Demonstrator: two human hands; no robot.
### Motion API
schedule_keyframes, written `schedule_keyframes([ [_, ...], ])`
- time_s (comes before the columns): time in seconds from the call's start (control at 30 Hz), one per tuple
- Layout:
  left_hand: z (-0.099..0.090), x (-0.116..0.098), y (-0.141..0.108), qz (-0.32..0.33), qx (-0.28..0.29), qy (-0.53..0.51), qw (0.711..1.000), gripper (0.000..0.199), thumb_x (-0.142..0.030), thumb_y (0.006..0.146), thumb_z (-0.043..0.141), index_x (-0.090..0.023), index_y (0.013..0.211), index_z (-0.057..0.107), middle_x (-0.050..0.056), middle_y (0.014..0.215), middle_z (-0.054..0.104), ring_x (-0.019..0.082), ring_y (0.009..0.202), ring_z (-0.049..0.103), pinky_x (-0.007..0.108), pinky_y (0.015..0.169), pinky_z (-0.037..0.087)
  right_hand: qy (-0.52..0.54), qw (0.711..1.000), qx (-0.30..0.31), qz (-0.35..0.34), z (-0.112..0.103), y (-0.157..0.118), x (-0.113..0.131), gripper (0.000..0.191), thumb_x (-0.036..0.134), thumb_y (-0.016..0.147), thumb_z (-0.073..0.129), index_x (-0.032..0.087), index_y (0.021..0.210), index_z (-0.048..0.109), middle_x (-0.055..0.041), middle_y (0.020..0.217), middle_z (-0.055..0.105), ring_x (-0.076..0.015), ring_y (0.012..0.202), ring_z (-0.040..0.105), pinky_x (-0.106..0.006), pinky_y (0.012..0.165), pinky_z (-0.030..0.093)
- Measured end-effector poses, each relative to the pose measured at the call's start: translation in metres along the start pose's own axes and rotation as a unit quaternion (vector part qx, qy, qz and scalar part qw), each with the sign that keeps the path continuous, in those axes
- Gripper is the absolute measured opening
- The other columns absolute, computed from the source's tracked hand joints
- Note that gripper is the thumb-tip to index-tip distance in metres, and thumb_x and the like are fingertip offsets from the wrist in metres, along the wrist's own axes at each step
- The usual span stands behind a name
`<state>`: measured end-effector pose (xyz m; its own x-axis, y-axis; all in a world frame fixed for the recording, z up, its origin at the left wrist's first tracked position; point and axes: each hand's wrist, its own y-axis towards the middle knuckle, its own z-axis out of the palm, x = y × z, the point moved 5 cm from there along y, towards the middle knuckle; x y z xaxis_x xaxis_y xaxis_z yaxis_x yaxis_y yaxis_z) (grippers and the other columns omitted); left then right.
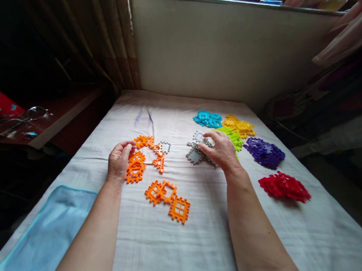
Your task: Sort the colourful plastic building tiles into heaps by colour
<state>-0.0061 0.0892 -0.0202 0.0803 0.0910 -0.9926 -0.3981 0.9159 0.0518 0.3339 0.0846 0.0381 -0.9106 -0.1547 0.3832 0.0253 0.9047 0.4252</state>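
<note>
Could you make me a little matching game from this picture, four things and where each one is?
Things:
1. Left hand
2. Right hand
3. Purple pieces
4. Light blue cloth

Places:
A. Between the yellow pieces and the red pieces
B. Partly hiding the grey pieces
C. In the picture's lower left corner
D. Right beside orange pieces

Pairs: 1-D, 2-B, 3-A, 4-C

dim sides, blurry stretched edges

One left hand [119,159], one right hand [220,150], one blue pile [208,119], one yellow pile [239,126], one green pile [234,137], one purple pile [265,152], one red pile [283,186], one grey pile [195,154], three nearest orange squares [179,208], one cloth [58,227].
</note>
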Motion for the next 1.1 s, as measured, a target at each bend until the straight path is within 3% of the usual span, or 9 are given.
schedule_keyframes([
  [0.13, 0.0, -0.001, 0.0, 0.004, -0.005, 0.001, 1.0, 0.034, -0.043, 0.06, 0.072, -0.018, 0.082, 0.068, 0.004, 0.085, 0.071, 0.015, 0.077, 0.065, 0.027, 0.071, 0.051, -0.053, 0.998, 0.0, 0.046, 0.001, -0.004, -0.023, 0.027, 0.042, 0.078, 0.065, 0.023, 0.096, 0.073, -0.0091, 0.105, 0.069, -0.0285, 0.102, 0.059, -0.043, 0.092, 0.044],
  [0.37, 0.001, -0.001, 0.0, -0.001, -0.002, 0.001, 1.0, 0.033, -0.042, 0.06, 0.072, -0.018, 0.081, 0.067, 0.002, 0.081, 0.069, 0.013, 0.074, 0.064, 0.026, 0.073, 0.051, -0.053, 0.997, 0.019, 0.057, -0.001, -0.004, -0.02, 0.026, 0.039, 0.077, 0.067, 0.024, 0.098, 0.074, -0.0095, 0.109, 0.067, -0.0303, 0.106, 0.057, -0.044, 0.093, 0.042],
  [0.53, 0.001, -0.001, 0.0, -0.001, -0.001, 0.003, 1.0, 0.034, -0.044, 0.061, 0.071, -0.018, 0.081, 0.067, 0.003, 0.085, 0.069, 0.014, 0.075, 0.064, 0.027, 0.073, 0.051, -0.001, 1.0, 0.025, -0.015, 0.005, -0.002, 0.019, 0.024, 0.034, 0.086, 0.06, 0.021, 0.101, 0.073, -0.011, 0.115, 0.067, -0.0288, 0.111, 0.057, -0.044, 0.099, 0.042],
  [0.63, 0.0, 0.0, 0.0, -0.001, -0.003, -0.001, 1.0, 0.034, -0.044, 0.061, 0.072, -0.018, 0.081, 0.067, 0.004, 0.086, 0.07, 0.014, 0.076, 0.064, 0.027, 0.072, 0.051, 0.01, 0.991, 0.1, -0.09, 0.029, -0.003, 0.058, 0.024, 0.03, 0.088, 0.059, 0.021, 0.106, 0.072, -0.0114, 0.12, 0.066, -0.0278, 0.112, 0.057, -0.043, 0.1, 0.042],
  [0.73, -0.001, 0.001, 0.0, -0.003, -0.004, -0.009, 1.0, 0.035, -0.044, 0.06, 0.074, -0.018, 0.082, 0.067, 0.004, 0.086, 0.071, 0.015, 0.077, 0.065, 0.027, 0.072, 0.051, -0.029, 0.976, 0.178, -0.121, 0.055, -0.001, 0.085, 0.033, 0.026, 0.085, 0.062, 0.022, 0.118, 0.069, -0.012, 0.133, 0.061, -0.029, 0.12, 0.054, -0.043, 0.1, 0.043],
  [0.9, -0.001, 0.002, 0.001, 0.0, -0.005, -0.013, 1.0, 0.034, -0.044, 0.06, 0.073, -0.018, 0.082, 0.068, 0.003, 0.085, 0.07, 0.014, 0.077, 0.064, 0.028, 0.074, 0.051, -0.064, 0.958, 0.244, -0.136, 0.08, 0.009, 0.1, 0.04, 0.034, 0.087, 0.061, 0.023, 0.125, 0.065, -0.0108, 0.131, 0.064, -0.0293, 0.121, 0.054, -0.042, 0.097, 0.045],
  [1.1, 0.0, 0.0, 0.001, 0.003, -0.002, -0.016, 1.0, 0.031, -0.042, 0.06, 0.072, -0.018, 0.08, 0.068, 0.003, 0.084, 0.07, 0.015, 0.078, 0.065, 0.029, 0.076, 0.052, -0.091, 0.954, 0.253, -0.135, 0.079, 0.009, 0.103, 0.032, 0.03, 0.088, 0.058, 0.022, 0.116, 0.068, -0.0122, 0.118, 0.07, -0.0287, 0.112, 0.058, -0.04, 0.09, 0.045],
])
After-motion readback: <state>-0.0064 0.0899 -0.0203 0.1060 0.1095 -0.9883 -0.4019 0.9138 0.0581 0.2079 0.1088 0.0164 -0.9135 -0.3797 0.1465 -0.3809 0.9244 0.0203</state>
